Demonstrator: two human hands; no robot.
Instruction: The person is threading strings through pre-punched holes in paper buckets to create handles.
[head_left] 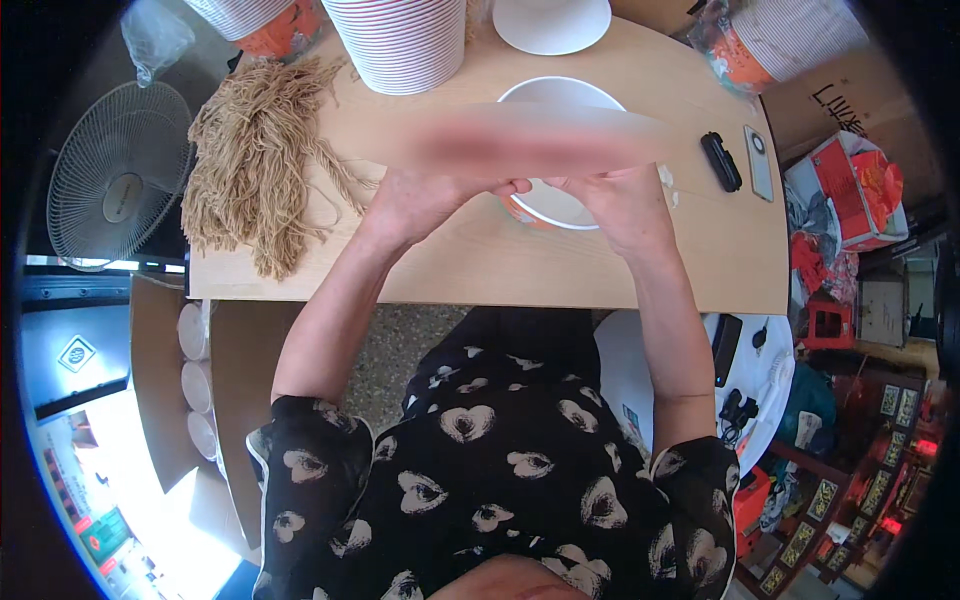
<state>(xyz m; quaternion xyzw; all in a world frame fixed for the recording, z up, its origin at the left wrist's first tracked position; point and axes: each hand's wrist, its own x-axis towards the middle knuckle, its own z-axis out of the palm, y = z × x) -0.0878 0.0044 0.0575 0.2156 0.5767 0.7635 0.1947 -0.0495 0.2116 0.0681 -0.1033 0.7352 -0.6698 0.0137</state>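
Both my hands are raised over the table, held level and facing each other. A blurred pale and pink band covers most of their fingers. My left hand (430, 200) comes in from the left with its visible fingertips curled inward. Opposite it, my right hand (625, 205) has its thumb side turned toward the left one. The fingers look closed, but what they hold is hidden by the blur. Below and behind the hands a round white paper tub (560, 92) with an orange patterned outside stands on the table, partly covered.
Tan string-like strands (255, 160) lie at the left. Tall stacks of white tubs (395, 45) and a white dish (552, 22) stand at the back. A black case (720, 162) and a phone (758, 163) lie at the right. A fan (120, 190) stands beyond the table's left edge.
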